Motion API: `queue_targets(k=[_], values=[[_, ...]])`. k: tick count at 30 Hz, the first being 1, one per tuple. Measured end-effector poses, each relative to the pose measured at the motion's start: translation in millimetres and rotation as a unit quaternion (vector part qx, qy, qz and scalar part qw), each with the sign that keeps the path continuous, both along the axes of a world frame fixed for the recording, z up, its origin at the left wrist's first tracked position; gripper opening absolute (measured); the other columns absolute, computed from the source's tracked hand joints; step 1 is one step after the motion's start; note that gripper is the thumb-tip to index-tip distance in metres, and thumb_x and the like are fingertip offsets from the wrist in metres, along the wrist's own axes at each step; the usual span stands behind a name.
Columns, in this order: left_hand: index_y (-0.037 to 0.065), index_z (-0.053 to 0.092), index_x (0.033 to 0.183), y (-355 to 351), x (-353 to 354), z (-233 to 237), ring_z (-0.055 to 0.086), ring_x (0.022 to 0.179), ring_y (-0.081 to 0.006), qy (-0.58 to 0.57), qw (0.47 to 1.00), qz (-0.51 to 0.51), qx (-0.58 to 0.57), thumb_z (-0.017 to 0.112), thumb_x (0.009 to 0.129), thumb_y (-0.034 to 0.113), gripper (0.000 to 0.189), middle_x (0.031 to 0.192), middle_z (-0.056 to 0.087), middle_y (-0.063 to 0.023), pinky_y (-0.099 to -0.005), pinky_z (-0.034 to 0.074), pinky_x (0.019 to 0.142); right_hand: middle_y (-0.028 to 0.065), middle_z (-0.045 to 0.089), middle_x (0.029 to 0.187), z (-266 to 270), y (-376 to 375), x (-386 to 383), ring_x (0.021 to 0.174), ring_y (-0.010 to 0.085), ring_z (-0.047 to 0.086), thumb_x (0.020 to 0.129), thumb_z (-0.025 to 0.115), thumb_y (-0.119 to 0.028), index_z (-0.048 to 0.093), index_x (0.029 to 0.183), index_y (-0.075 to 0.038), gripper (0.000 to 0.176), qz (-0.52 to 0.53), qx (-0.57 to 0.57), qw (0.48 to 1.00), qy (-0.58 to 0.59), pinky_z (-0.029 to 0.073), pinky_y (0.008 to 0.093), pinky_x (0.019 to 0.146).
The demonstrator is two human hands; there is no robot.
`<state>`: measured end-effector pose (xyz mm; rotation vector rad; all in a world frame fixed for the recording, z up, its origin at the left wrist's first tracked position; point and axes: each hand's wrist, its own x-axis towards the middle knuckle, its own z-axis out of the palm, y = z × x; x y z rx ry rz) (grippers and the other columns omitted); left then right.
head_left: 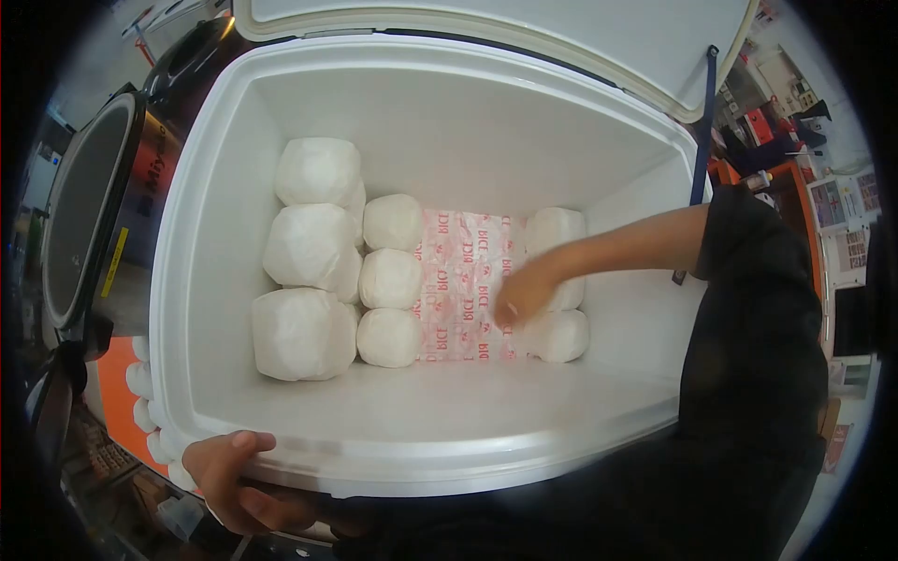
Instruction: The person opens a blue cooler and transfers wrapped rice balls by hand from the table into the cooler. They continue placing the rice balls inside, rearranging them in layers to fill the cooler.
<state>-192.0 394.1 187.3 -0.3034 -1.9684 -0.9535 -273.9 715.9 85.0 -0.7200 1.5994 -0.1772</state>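
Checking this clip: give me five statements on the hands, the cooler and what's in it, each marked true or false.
1. The right hand reaches inside the white cooler. True.
2. The lid is shut. False: it stands open.
3. Red print on the packaging reads RICE. True.
4. The left hand is deep inside the cooler. False: it is at the near rim.
5. White rounded lumps lie only right of the packaging. False: they lie on both sides.

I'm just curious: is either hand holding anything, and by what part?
That can't be told: the left hand is at the cooler rim, grip unclear; the right hand is blurred near white bundles.
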Motion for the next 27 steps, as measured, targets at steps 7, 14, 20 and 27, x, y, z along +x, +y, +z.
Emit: queue_targets(k=[7, 14, 20, 27], values=[[0.002, 0.054, 0.078, 4.7, -1.8, 1.1, 0.043, 0.055, -0.0158, 0.012, 1.000, -0.016, 0.021, 0.028, 0.079, 0.026, 0.035, 0.056, 0.046, -0.0047, -0.0281, 0.036, 0.053, 0.0042, 0.052, 0.086, -6.7, -72.4, -75.7, 0.079, 0.0162, 0.050, 0.074, 0.063, -0.036, 0.053, 0.095, -0.001, 0.042, -0.692, -0.081, 0.713, 0.085, 0.045, 0.0285, 0.069], [0.002, 0.053, 0.077, 2.8, -1.3, -0.1, 0.043, 0.057, -0.0155, 0.001, 1.000, 0.005, 0.012, 0.028, 0.079, 0.025, 0.034, 0.055, 0.045, -0.0042, -0.0284, 0.036, 0.056, 0.0081, 0.051, 0.094, -6.8, -58.1, -82.0, 0.083, 0.0158, 0.049, 0.068, 0.068, -0.033, 0.052, 0.103, -0.004, 0.048, -0.648, -0.163, 0.743, 0.034, 0.043, 0.0274, 0.068], [0.002, 0.052, 0.083, -1.9, 1.8, 0.5, 0.044, 0.056, -0.0152, -0.013, 1.000, 0.000, -0.019, 0.027, 0.080, 0.024, 0.033, 0.058, 0.046, -0.0049, -0.0286, 0.036, 0.056, 0.0150, 0.048, 0.104, 66.2, -2.1, -60.6, 0.089, 0.0233, 0.051, 0.067, 0.069, -0.025, 0.038, 0.117, -0.008, 0.061, -0.448, -0.013, 0.884, 0.130, 0.044, 0.0319, 0.070], [-0.002, 0.053, 0.075, -10.5, -0.9, -6.5, 0.047, 0.056, -0.0181, 0.018, 1.000, -0.020, 0.003, 0.030, 0.077, 0.026, 0.036, 0.060, 0.049, -0.0098, -0.0301, 0.037, 0.052, 0.0186, 0.049, 0.101, 43.7, 123.6, -5.9, 0.082, 0.0258, 0.056, 0.065, 0.065, -0.007, 0.038, 0.113, -0.014, 0.055, -0.188, 0.167, 0.910, 0.331, 0.047, 0.0351, 0.066]])
